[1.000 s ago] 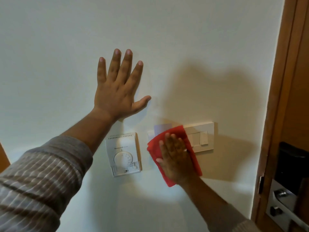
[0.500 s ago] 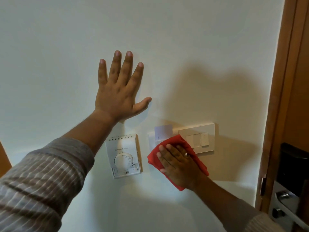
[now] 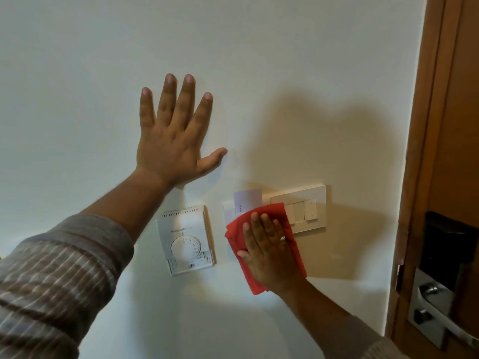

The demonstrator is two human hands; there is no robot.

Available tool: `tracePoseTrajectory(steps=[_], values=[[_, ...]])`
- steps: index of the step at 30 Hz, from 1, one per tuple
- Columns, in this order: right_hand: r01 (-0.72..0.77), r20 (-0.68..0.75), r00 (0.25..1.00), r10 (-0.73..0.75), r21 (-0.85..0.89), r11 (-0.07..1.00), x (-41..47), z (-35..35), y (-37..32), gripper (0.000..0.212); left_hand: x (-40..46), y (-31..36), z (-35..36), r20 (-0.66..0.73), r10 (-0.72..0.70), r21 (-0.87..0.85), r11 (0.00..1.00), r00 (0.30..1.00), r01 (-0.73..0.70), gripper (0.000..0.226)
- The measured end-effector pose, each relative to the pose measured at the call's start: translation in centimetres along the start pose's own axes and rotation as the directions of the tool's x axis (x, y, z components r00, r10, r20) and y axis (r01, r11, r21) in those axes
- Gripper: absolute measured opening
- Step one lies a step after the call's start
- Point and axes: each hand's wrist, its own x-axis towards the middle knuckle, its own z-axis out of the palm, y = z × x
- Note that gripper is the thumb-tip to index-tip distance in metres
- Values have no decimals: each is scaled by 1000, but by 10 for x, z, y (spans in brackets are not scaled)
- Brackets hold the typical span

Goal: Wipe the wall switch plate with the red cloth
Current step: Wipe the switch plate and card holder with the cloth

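A white switch plate (image 3: 315,203) with rocker switches is fixed to the pale wall right of centre. My right hand (image 3: 269,250) lies flat on a red cloth (image 3: 274,212) and presses it to the wall over the plate's lower left part. The cloth's top edge covers the plate's left end; the right switches stay visible. A white card (image 3: 247,200) sticks up from a holder just left of the plate, above the cloth. My left hand (image 3: 172,141) rests flat on the wall, fingers spread, up and to the left, holding nothing.
A white dial thermostat (image 3: 185,240) hangs on the wall left of the cloth. A brown wooden door frame (image 3: 425,151) runs down the right side, with a black and silver electronic lock and handle (image 3: 440,288) on the door.
My right hand and the red cloth slid from lower left back up and right, onto the plate's left end. The left hand has stayed planted on the wall.
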Motion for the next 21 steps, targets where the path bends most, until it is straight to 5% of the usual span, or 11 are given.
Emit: tracePoseTrajectory(steps=[7,13,18,21], values=[[217,-34,976,-216,41,975,21,-4,11,65,-1,3,-3,26,-10,-3,1000,1000,10,99],[-141,-23,990,143,70,988,9,3,-8,66,-1,13,-8,-7,-18,-48,999,1000,18,94],[309,8,951,-309,36,950,1,7,20,72,-1,7,-10,46,-18,-72,997,999,21,95],[249,-22,968,-248,56,967,9,-1,17,65,-4,0,-9,46,-15,-54,998,999,18,94]])
